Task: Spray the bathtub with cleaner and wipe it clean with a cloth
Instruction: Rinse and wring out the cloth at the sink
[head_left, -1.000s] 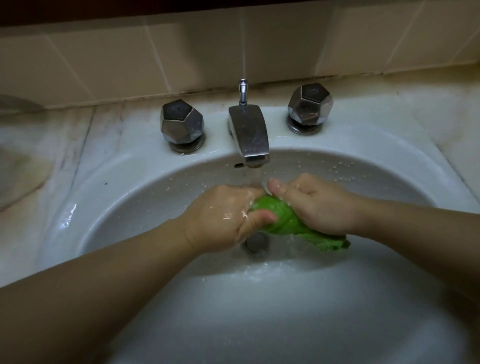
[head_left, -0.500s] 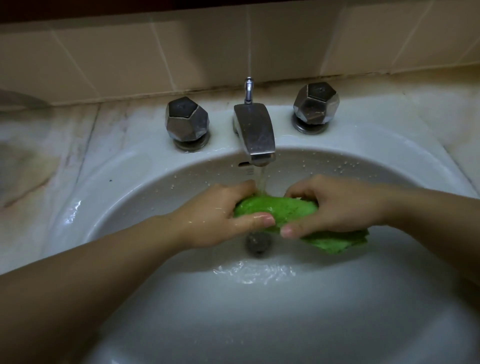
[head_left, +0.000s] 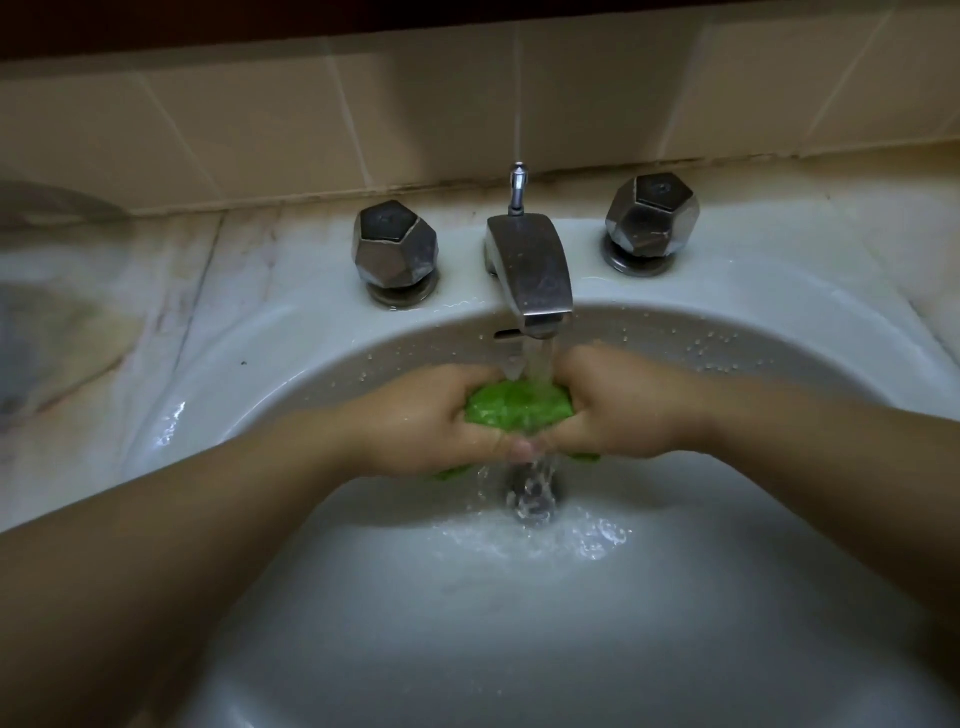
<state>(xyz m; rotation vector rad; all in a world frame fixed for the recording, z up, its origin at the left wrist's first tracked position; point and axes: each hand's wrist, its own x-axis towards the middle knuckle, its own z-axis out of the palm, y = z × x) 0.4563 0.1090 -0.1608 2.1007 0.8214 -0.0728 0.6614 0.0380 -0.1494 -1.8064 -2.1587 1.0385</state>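
Observation:
A green cloth (head_left: 517, 408) is bunched between both hands over a white sink basin (head_left: 311, 374). My left hand (head_left: 421, 421) grips its left side and my right hand (head_left: 618, 410) grips its right side, thumbs meeting below it. Water runs from the metal faucet (head_left: 532, 273) straight onto the cloth and falls to the drain (head_left: 532, 493). Small green edges of the cloth poke out beneath both hands. No bathtub or spray bottle is in view.
Two faceted metal knobs stand either side of the faucet, one at the left (head_left: 395, 249) and one at the right (head_left: 652, 218). A marble counter (head_left: 104, 322) surrounds the basin, with a beige tiled wall (head_left: 260, 130) behind. Water pools in the basin bottom.
The hands have drawn closer together, squeezing the cloth into a tighter bunch under the stream. The cloth's trailing right end is now mostly hidden under my right hand.

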